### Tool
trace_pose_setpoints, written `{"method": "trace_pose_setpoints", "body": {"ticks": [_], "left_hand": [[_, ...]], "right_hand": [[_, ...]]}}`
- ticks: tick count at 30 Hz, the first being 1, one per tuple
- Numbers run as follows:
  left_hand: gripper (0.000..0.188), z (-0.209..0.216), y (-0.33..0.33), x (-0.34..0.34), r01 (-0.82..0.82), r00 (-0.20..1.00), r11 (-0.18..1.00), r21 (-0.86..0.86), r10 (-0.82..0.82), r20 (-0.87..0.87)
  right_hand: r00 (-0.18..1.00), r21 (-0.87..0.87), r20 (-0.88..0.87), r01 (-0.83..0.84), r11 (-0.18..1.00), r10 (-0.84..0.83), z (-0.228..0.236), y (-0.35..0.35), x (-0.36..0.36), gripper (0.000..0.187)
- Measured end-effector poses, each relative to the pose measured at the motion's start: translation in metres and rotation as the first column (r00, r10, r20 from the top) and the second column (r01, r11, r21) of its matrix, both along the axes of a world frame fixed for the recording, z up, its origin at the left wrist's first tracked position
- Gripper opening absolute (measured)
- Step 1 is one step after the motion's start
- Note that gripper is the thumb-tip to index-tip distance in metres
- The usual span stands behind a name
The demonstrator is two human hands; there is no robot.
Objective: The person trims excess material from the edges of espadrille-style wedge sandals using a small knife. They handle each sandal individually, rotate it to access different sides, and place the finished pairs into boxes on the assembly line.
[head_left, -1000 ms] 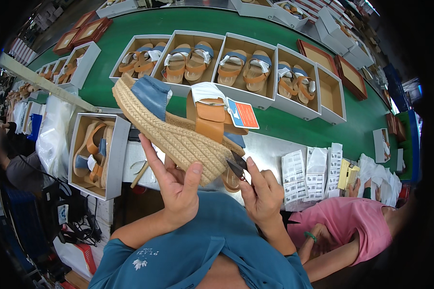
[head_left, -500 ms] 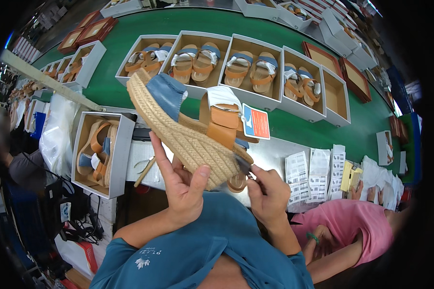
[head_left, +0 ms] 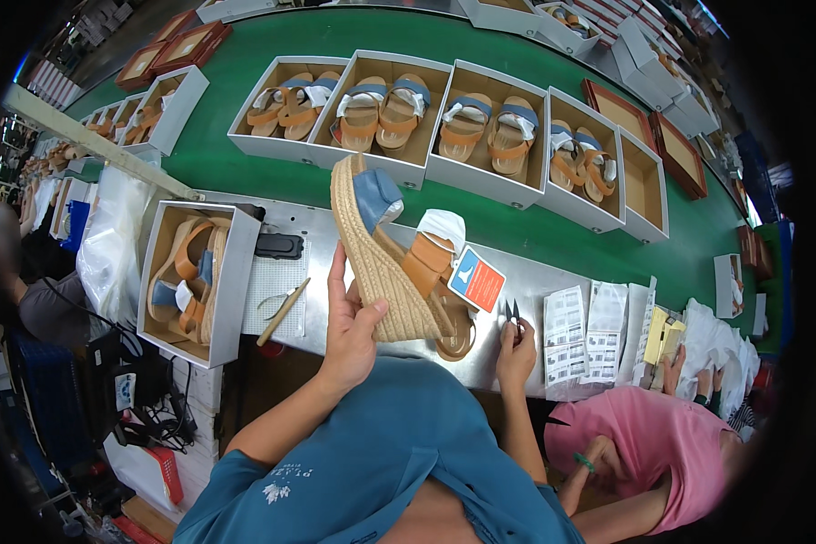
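Left hand [head_left: 352,331] fingers grip a woven-rope wedge sandal [head_left: 392,258]; right hand [head_left: 515,349] pinches small snips [head_left: 511,313] beside paper label sheets [head_left: 567,331] on the tabletop [head_left: 335,238].

Five boxed sandal pairs [head_left: 383,111]; one held sandal [head_left: 390,263]

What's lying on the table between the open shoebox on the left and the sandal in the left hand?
In the head view, between the shoebox and the sandal: a white sheet, a black device and a wooden-handled tool.

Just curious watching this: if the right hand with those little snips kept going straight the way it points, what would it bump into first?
Probably the hang tag on the sandal; the snips in the right hand point up toward it, though depth is unclear.
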State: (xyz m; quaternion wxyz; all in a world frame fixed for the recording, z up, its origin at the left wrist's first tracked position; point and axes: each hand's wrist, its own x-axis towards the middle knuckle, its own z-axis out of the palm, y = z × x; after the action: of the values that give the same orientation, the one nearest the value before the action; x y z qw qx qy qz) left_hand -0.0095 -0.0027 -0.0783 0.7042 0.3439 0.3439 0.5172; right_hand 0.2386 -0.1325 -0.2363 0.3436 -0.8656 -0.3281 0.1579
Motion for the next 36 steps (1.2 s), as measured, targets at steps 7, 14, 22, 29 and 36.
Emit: {"method": "trace_pose_setpoints", "body": {"ticks": [7,14,22,29,36], "left_hand": [[0.083,0.013,0.000,-0.001,0.044,0.992,0.973,0.226,-0.016,-0.124],[0.086,0.024,-0.005,0.003,0.087,0.983,0.960,0.267,-0.039,-0.181],[0.069,0.062,0.014,-0.030,0.293,0.934,0.954,0.069,-0.271,-0.232],[0.068,0.110,0.046,-0.045,0.666,0.703,0.741,-0.085,-0.662,-0.261],[0.067,0.117,0.037,-0.043,0.648,0.709,0.752,-0.118,-0.652,-0.269]], "right_hand": [[0.982,0.232,-0.165,0.128,0.964,-0.090,0.042,0.014,-0.010,0.035],[0.904,0.579,0.224,-0.424,0.696,0.365,0.123,0.026,-0.047,0.032],[0.601,0.452,0.419,-0.788,0.418,0.681,0.235,0.071,-0.020,0.042],[0.346,0.228,0.461,-0.936,0.268,0.817,0.267,0.092,-0.017,0.034],[0.313,0.131,0.491,-0.949,0.286,0.813,0.275,0.087,-0.024,0.031]]}}
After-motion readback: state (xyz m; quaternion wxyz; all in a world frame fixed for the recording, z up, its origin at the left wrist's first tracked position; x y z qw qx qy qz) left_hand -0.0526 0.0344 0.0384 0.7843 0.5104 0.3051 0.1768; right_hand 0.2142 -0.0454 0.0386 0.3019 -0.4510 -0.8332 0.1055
